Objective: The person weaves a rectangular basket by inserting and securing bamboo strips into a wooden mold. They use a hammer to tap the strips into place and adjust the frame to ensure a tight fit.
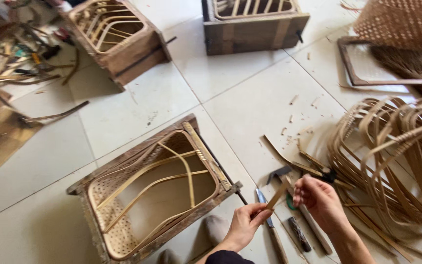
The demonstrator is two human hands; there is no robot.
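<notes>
while both hands [284, 210] pinch a strip [277, 195], bent canes fill the wooden box [152, 190].

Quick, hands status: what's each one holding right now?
Left hand: closed, pinching the lower end of a short bamboo strip.
Right hand: closed around the strip's upper end.

No packages, labels, signs or screens show anywhere in this view, whether near the fingers or farther out on the floor.
</notes>
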